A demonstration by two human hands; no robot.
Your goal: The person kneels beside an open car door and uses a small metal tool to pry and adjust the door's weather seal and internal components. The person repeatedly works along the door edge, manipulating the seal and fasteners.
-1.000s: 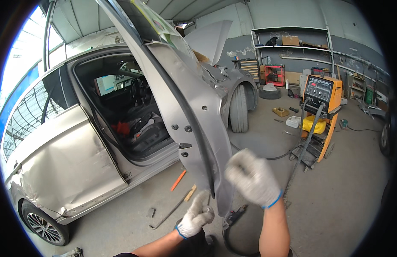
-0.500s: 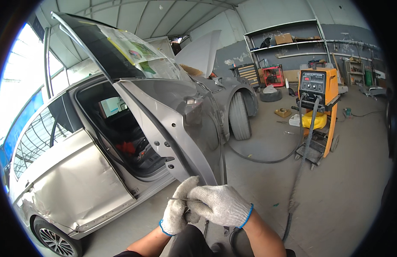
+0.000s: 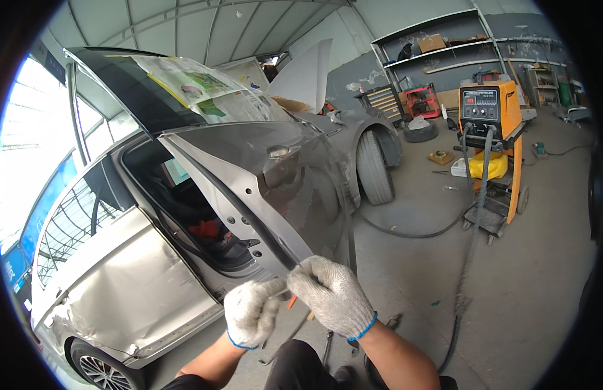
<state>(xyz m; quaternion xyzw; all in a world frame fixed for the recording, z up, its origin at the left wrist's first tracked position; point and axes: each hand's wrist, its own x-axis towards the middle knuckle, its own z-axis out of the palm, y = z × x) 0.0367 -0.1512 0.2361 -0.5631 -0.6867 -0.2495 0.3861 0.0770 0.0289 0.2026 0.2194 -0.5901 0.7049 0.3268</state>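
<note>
My left hand [image 3: 251,313], in a white knit glove with a blue cuff, is closed in front of the open car door [image 3: 295,195]. Beside it, a little higher, my right hand [image 3: 330,296] in a matching glove is closed as well, its fingertips by the door's lower edge. The hands nearly touch at their fingertips. Anything between the fingers is too thin and hidden to name. The door has a grey, partly sanded skin and a black rubber seal along its edge.
The silver rear door [image 3: 139,279] is dented. At the right stands an orange welding machine [image 3: 488,110] on a cart, its thick cable [image 3: 467,273] trailing over the floor. Below my hands lie metal tools [image 3: 327,348] and an orange handle [image 3: 292,301]. Shelves [image 3: 438,55] line the back wall.
My hands, earlier overlapped around a thin metal rod, have come apart sideways. The right hand has risen toward the door edge, the left has shifted left. The view has moved slightly.
</note>
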